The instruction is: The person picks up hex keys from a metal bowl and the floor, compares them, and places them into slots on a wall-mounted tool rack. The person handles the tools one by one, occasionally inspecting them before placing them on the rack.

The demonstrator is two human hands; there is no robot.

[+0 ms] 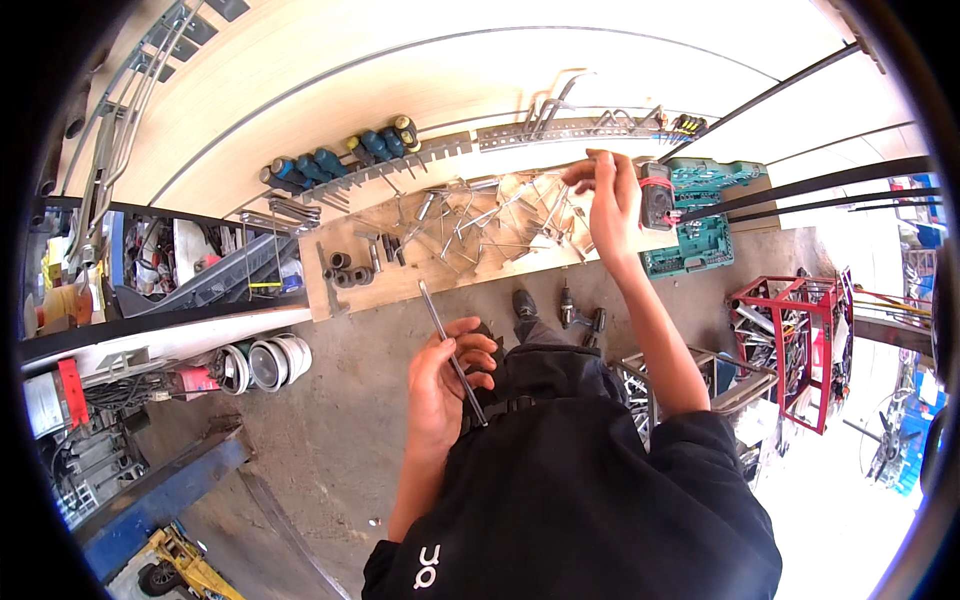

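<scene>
My left hand (432, 385) is closed around a slim metal rod (433, 312), held slanting in front of my body. The rod's exact kind cannot be made out. Over the right part of the wooden bench board (385, 290), my right hand (615, 210) is stretched out below the perforated rail, its fingers apart and nothing visible in them. Under and beside it lies a loose pile of thin metal tools (490, 225), many of them bent like hex keys. Several dark sockets (345, 270) stand at the board's left end.
Blue-handled screwdrivers (325, 162) hang in a slotted rack on the wall. Hex keys (550, 105) stand in the perforated rail (560, 128). A multimeter (656, 200) lies beside a green tool case (705, 245). On the floor are drills (570, 312) and a red metal rack (825, 345).
</scene>
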